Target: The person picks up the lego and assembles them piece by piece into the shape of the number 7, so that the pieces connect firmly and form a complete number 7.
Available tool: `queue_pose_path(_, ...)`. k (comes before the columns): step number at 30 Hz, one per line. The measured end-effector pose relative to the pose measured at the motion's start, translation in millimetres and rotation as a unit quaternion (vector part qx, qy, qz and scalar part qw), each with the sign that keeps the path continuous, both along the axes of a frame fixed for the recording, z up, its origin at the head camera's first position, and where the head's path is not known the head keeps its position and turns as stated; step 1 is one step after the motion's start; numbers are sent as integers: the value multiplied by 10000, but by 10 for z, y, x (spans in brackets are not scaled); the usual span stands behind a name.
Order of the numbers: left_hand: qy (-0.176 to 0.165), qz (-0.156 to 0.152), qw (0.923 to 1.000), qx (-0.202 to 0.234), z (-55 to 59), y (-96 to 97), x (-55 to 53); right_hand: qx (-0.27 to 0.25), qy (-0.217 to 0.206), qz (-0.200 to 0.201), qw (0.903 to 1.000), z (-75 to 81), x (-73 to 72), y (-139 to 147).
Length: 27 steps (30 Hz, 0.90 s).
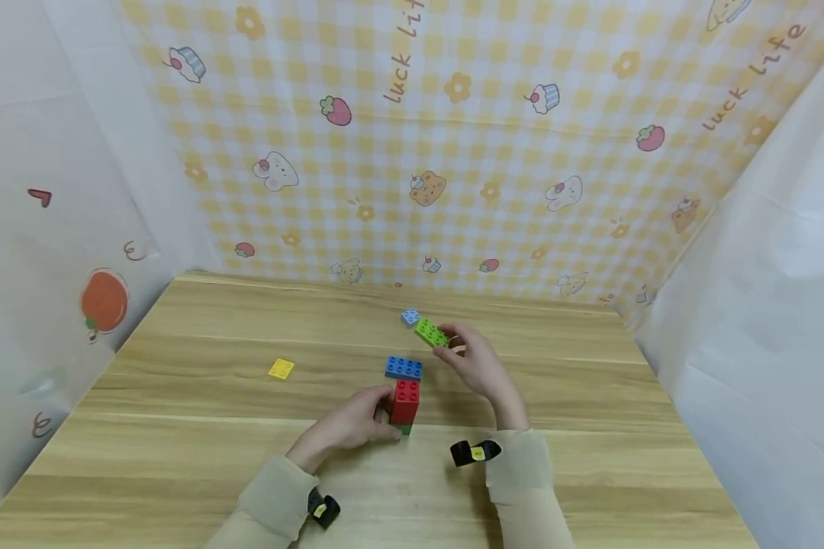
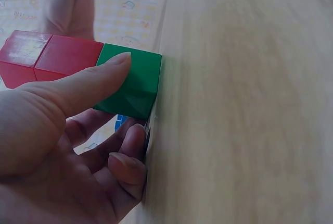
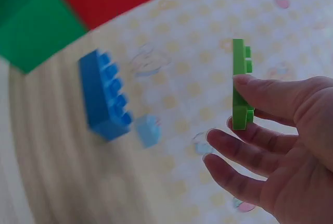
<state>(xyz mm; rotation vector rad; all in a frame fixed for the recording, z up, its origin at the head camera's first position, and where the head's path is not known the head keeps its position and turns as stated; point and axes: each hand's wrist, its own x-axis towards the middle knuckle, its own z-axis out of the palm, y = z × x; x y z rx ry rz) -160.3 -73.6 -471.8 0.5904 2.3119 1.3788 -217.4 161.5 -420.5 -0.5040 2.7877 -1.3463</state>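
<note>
A tower of two red bricks [image 2: 70, 54] on a green brick [image 2: 138, 78] stands upright on the table. My left hand [image 1: 353, 419] grips its lower part, the thumb lying across the green brick and the other fingers curled behind. Above the table, my right hand [image 1: 479, 362] pinches a flat lime green brick [image 1: 431, 333] by one end between thumb and fingers; the right wrist view shows its studs facing sideways. Just behind the tower lies a blue brick [image 1: 403, 367] with its studs up.
Farther back sits a small light blue brick [image 1: 410, 316]. A flat yellow brick [image 1: 281, 369] lies on the wooden table [image 1: 199, 442] to the left. A checked cloth [image 1: 384, 152] hangs along the back edge, with white cloth at both sides.
</note>
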Motion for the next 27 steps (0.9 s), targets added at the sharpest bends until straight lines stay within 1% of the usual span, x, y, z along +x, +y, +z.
queue_pose_path(5,16,-44,9999,146,4,20,10,-315,319,116,9989,136,134,0)
queue_pose_path(10,56,-64,9997,233,2,22,8,-522,592,315,9964,281,229,-15)
queue_pose_path(12,51,-60,9998,191,-1,16,0,-630,612,429,9952,335,265,-22)
queue_pose_path(18,99,-134,9998,137,3,3,-30,-942,417,918,9904,477,384,-50)
queue_pose_path(19,115,-148,9997,149,7,2,-32,-918,355,993,9902,533,428,-73)
queue_pose_path(22,183,-166,9996,159,12,-5,-33,-762,235,1232,9892,564,485,-106)
queue_pose_path(25,224,-172,9995,126,13,-10,-26,-492,187,1399,9888,554,518,-134)
queue_pose_path(26,232,-173,9995,123,12,-10,-24,-428,203,1451,9883,510,503,-128)
queue_pose_path(27,214,-170,9996,119,16,-9,-22,-373,203,1502,9878,505,509,-135)
